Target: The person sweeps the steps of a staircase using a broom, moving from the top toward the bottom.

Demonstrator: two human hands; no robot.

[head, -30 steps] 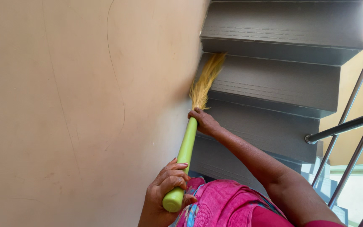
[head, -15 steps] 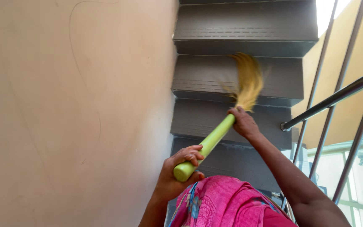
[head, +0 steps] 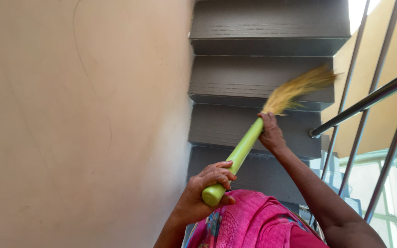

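I hold a broom with a lime-green handle (head: pixel 240 156) and straw-yellow bristles (head: pixel 299 87). My left hand (head: pixel 207 183) grips the handle's lower end, close to my pink clothing (head: pixel 249 225). My right hand (head: pixel 269 133) grips the handle's upper end, just below the bristles. The bristles are blurred and point up to the right, over the right part of a dark grey stair tread (head: pixel 235 78).
Dark grey stairs (head: pixel 263 23) rise ahead of me. A plain beige wall (head: pixel 79 115) fills the left side. A metal handrail (head: pixel 368 98) with slanted balusters runs along the right, with glass and daylight behind it.
The broom head has swung from the left side of the steps, near the wall, across to the right toward the railing. Both hands keep their grip on the handle.
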